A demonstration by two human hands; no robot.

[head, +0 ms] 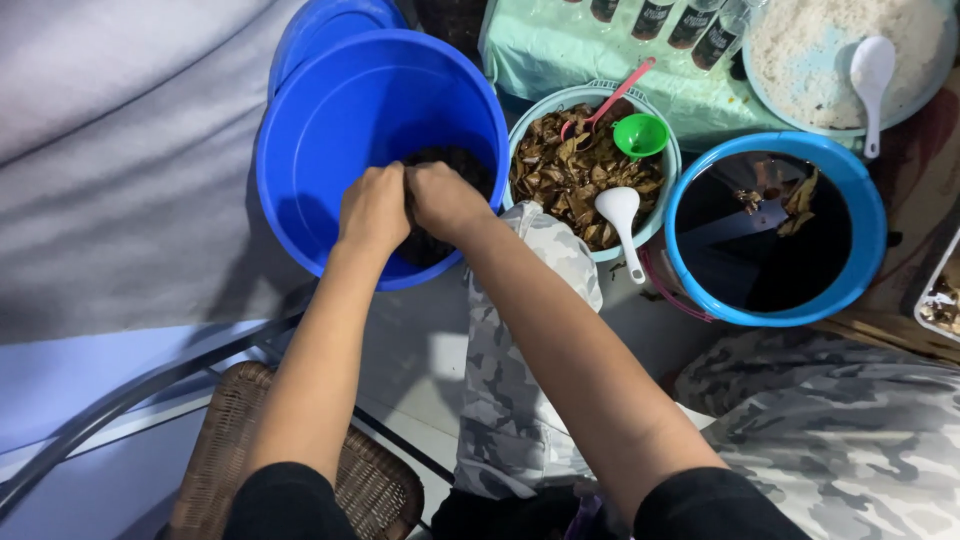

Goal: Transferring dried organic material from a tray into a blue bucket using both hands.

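Observation:
Both my hands reach into a large blue bucket [330, 110] that holds dark, soil-like material [455, 163] at its bottom. My left hand [372, 208] and my right hand [444, 200] are pressed together side by side with fingers curled down into the dark material, so the fingertips are hidden. Whether they hold a clump of it I cannot make out.
A pale green basin of dry brown leaves [560, 175] holds a white spoon [621, 215], a green funnel [640, 134] and a pink-handled scoop [610, 100]. A blue bucket of dark liquid [775, 230] stands right. A white plate of rice-like grains [830, 45], bottles, and a wicker stool [215, 450] are nearby.

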